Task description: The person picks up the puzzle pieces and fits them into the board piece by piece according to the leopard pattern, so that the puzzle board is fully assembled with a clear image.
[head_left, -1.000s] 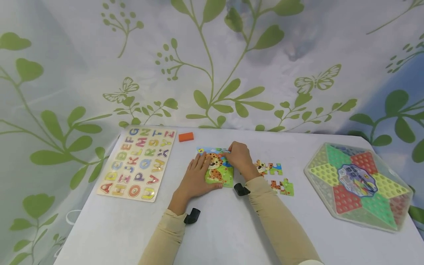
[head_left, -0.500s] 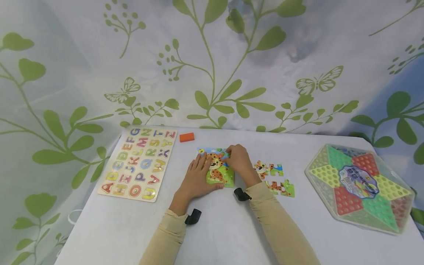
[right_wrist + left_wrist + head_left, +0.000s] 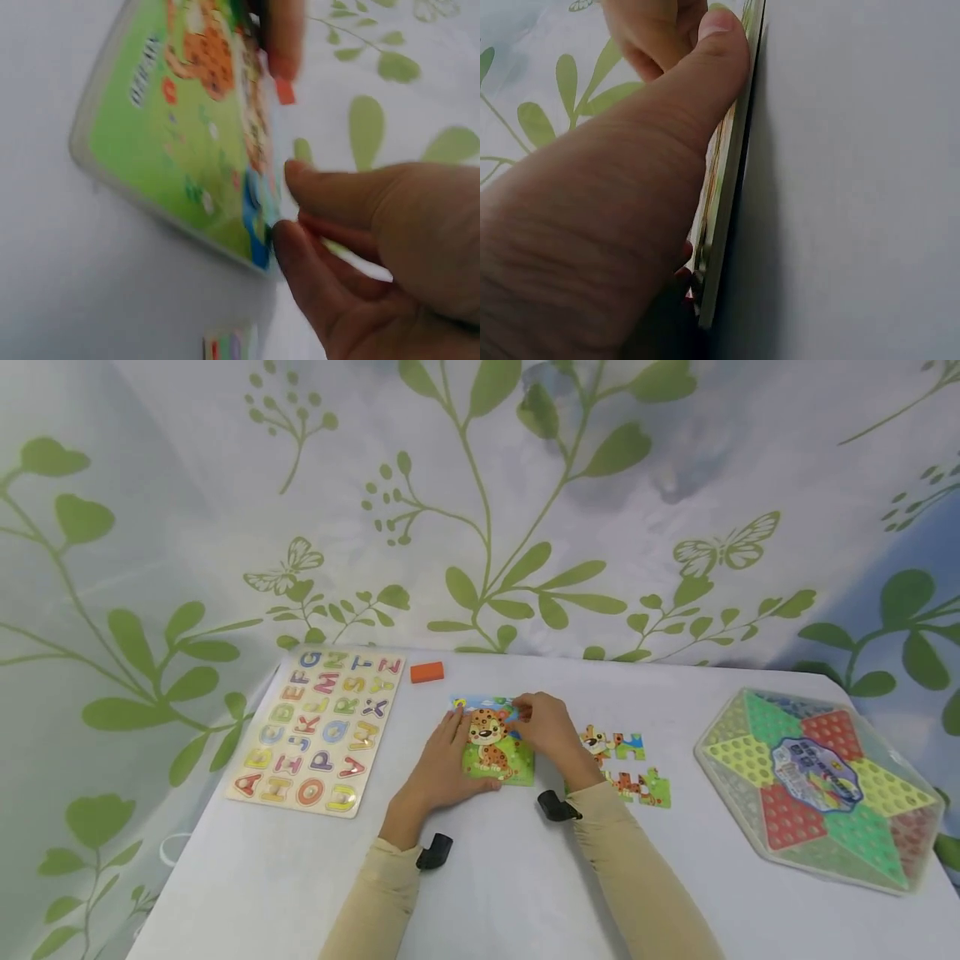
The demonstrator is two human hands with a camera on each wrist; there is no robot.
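A jigsaw puzzle board [image 3: 498, 760] with a spotted leopard on green grass lies mid-table. My left hand [image 3: 442, 756] rests on its left side, fingers extended towards the top edge and thumb along the bottom edge. In the left wrist view the thumb [image 3: 720, 45] lies over the board's rim. At the board's upper right corner, my right hand [image 3: 546, 722] pinches a small blue puzzle piece [image 3: 513, 716]. The right wrist view shows its thumb and finger close together by the board's corner. Loose leopard pieces [image 3: 595, 741] lie to the right, partly hidden by the right forearm.
A wooden alphabet board [image 3: 318, 731] lies at the left. An orange block [image 3: 427, 672] sits near the back edge. On the right is a hexagonal Chinese checkers board [image 3: 817, 785] under a clear cover. A leaf-patterned cloth [image 3: 525, 485] hangs behind the white table.
At the upper right corner my right hand has lifted slightly, and the blue puzzle piece now shows at its fingertips. My left hand stays on the board, its fingers slightly further left.
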